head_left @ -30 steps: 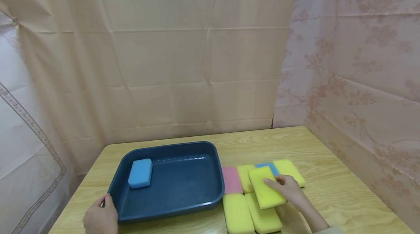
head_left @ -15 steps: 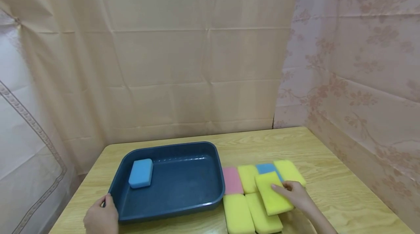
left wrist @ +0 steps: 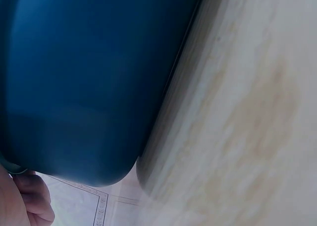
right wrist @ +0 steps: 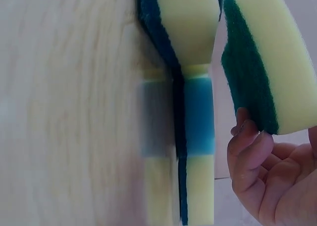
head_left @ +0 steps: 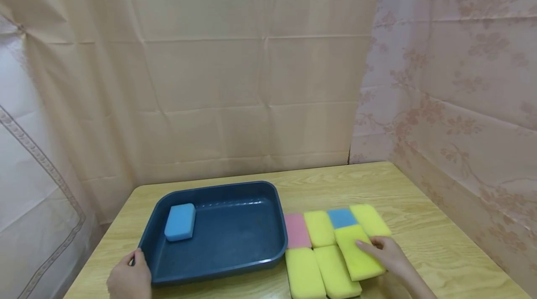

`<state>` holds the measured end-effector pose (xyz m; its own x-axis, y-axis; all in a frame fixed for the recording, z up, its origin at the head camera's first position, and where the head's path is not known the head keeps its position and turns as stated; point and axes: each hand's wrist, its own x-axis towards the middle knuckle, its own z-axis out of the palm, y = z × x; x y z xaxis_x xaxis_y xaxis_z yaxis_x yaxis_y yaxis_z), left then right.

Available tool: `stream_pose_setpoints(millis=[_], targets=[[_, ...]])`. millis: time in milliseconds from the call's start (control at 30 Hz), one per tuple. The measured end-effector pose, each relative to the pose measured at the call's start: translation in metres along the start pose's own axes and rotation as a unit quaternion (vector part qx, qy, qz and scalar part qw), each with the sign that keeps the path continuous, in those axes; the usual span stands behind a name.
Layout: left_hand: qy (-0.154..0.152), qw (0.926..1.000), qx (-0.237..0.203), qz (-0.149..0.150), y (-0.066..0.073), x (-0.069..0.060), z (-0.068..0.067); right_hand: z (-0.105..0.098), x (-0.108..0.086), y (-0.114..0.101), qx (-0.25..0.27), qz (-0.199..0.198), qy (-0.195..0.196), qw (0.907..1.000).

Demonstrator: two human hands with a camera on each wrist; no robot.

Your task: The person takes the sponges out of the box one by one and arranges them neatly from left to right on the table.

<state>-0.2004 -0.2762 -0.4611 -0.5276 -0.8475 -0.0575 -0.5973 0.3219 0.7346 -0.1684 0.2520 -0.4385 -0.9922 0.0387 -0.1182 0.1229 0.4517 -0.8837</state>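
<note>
My left hand (head_left: 129, 276) grips the near left rim of a dark blue tray (head_left: 218, 271); in the left wrist view, curled fingers (left wrist: 35, 194) show at its corner. Inside the tray, at the left, lies a blue sponge (head_left: 180, 222). My right hand (head_left: 388, 254) pinches a yellow sponge (head_left: 356, 252) by its right edge, with the thumb on top. The right wrist view shows this sponge's dark green scouring layer (right wrist: 250, 72) underneath and the sponge raised clear of the others. In the head view it overlaps part of the row on the table.
Right of the tray, a pink sponge (head_left: 298, 230), a yellow sponge (head_left: 320, 228), a blue sponge (head_left: 341, 218) and another yellow sponge (head_left: 371, 220) form a back row. Two yellow sponges lie in front. A wooden table (head_left: 428, 234) carries everything, with curtains (head_left: 251, 80) behind it.
My right hand has moved right and toward me with the yellow sponge, uncovering more of the blue sponge in the back row. My left hand and the tray have stayed in place.
</note>
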Motion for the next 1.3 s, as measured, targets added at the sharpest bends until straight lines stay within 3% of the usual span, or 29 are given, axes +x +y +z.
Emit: stream_pose_setpoints(millis=[167,400,567,733,900,1067,1167,1300], targets=[[0.004,1.0,-0.002,-0.002,-0.007,0.008,0.007,-0.007,-0.002,0.004,-0.016,0.002,-0.012,0.9998],[0.016,0.9998,0.003,0.01,-0.028,0.033,0.029,-0.012,-0.005,0.004,-0.038,0.02,0.01,0.999],[0.015,0.9998,0.009,0.011,-0.033,0.038,0.034,-0.016,-0.006,0.005,-0.044,0.027,0.028,0.9983],[0.013,0.9997,0.014,0.012,-0.027,0.031,0.027,-0.023,-0.007,0.007,-0.037,0.029,0.018,0.9987],[0.001,1.0,0.006,0.005,-0.009,0.01,0.009,-0.029,-0.008,0.012,-0.024,0.029,-0.031,0.9988],[-0.006,0.9999,-0.005,0.008,0.001,-0.003,-0.003,-0.032,-0.005,0.02,-0.025,0.013,-0.075,0.9968],[-0.007,0.9999,-0.01,0.009,0.006,-0.009,-0.009,-0.031,-0.003,0.024,-0.037,0.002,-0.09,0.9953],[-0.004,1.0,-0.006,0.006,0.004,-0.007,-0.006,-0.028,-0.002,0.025,-0.058,0.0,-0.087,0.9946]])
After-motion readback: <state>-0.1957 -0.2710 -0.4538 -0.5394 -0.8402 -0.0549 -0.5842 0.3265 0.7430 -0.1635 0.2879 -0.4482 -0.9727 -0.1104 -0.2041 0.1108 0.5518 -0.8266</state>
